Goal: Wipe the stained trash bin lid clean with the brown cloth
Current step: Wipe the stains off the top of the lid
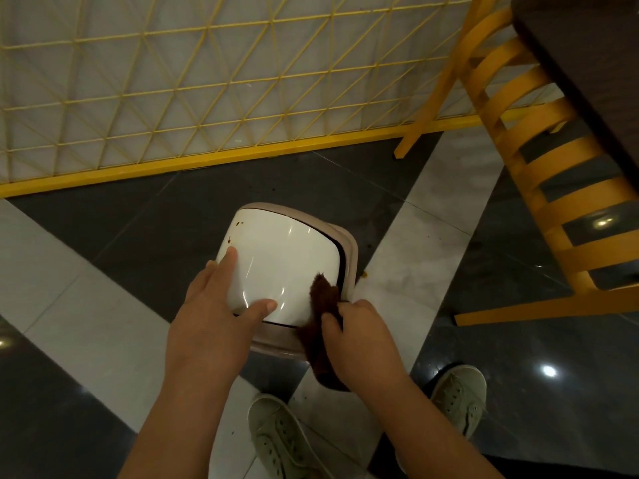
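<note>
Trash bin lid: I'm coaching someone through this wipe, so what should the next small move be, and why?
Probably sweep the brown cloth in the right hand across the white lid toward its far left corner. Brown stains show there, just beyond the left hand's fingers, while the cloth sits at the near right edge. The left hand is already on the lid, steadying it.
</note>
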`<action>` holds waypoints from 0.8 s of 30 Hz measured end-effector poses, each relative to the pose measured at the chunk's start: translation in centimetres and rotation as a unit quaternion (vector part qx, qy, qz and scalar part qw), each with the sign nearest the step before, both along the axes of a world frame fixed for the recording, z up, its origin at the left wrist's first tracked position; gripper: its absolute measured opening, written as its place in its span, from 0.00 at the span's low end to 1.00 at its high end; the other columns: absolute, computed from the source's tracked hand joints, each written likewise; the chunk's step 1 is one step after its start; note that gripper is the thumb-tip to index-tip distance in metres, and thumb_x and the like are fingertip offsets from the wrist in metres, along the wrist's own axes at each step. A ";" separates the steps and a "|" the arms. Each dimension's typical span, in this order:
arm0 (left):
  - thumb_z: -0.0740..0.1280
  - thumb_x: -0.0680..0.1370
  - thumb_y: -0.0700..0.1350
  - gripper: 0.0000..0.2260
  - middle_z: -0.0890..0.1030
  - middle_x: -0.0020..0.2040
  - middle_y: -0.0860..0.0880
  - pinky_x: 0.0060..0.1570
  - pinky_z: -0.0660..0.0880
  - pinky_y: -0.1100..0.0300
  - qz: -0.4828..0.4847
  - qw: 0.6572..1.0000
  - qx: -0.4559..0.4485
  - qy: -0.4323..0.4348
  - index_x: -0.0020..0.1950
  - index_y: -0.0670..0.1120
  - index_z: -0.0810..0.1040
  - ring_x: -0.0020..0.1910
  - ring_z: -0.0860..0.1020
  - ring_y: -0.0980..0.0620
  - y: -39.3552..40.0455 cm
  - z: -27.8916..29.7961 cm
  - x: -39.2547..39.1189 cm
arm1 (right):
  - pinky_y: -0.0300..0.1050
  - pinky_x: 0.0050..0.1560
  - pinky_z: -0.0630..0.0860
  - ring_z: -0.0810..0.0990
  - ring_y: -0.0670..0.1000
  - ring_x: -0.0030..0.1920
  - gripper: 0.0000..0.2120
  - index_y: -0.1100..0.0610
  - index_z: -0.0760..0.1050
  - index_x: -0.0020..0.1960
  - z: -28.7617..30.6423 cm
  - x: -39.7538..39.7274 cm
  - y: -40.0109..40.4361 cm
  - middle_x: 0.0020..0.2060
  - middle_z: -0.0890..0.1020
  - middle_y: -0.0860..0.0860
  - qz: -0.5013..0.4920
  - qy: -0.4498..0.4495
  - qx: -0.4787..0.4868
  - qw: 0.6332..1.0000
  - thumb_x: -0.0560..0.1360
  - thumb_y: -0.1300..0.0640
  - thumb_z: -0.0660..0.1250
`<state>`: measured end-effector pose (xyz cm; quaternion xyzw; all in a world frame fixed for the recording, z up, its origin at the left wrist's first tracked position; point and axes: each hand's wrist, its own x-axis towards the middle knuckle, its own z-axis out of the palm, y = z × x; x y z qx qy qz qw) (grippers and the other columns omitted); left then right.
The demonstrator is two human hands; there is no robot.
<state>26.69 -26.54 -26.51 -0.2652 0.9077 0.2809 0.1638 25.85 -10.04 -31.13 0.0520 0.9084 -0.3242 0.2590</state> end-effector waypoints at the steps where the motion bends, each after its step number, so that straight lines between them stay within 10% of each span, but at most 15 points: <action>1: 0.69 0.74 0.56 0.39 0.57 0.78 0.48 0.67 0.67 0.43 -0.001 1.000 -0.001 -0.001 0.78 0.58 0.51 0.74 0.63 0.44 0.0 0.0 0.0 | 0.32 0.31 0.63 0.70 0.43 0.33 0.12 0.55 0.70 0.41 -0.1 -0.7 -0.1 0.44 0.73 0.52 -0.008 0.001 -0.004 1.000 0.81 0.52 0.57; 9: 0.68 0.74 0.57 0.38 0.56 0.78 0.49 0.66 0.68 0.42 0.001 1.000 -0.006 -0.006 0.78 0.59 0.49 0.73 0.64 0.44 0.0 -0.1 0.0 | 0.38 0.45 0.68 0.71 0.47 0.40 0.13 0.57 0.75 0.53 -1.3 -3.7 -1.0 0.54 0.72 0.53 0.007 0.063 0.086 0.994 0.81 0.52 0.55; 18: 0.67 0.76 0.55 0.37 0.53 0.79 0.51 0.67 0.66 0.45 -0.020 1.000 0.014 -0.010 0.78 0.60 0.48 0.74 0.62 0.45 0.3 -0.1 -0.2 | 0.31 0.36 0.66 0.70 0.41 0.38 0.09 0.50 0.79 0.52 0.2 1.3 3.3 0.42 0.68 0.43 0.115 0.054 -0.035 0.991 0.78 0.55 0.61; 24: 0.67 0.76 0.57 0.37 0.53 0.79 0.50 0.69 0.65 0.41 -0.030 0.999 0.007 -0.018 0.78 0.60 0.47 0.75 0.60 0.43 0.1 -0.4 -0.2 | 0.32 0.41 0.72 0.72 0.47 0.45 0.11 0.51 0.73 0.60 -0.7 -2.4 2.9 0.54 0.70 0.49 0.091 0.151 0.106 0.979 0.79 0.53 0.60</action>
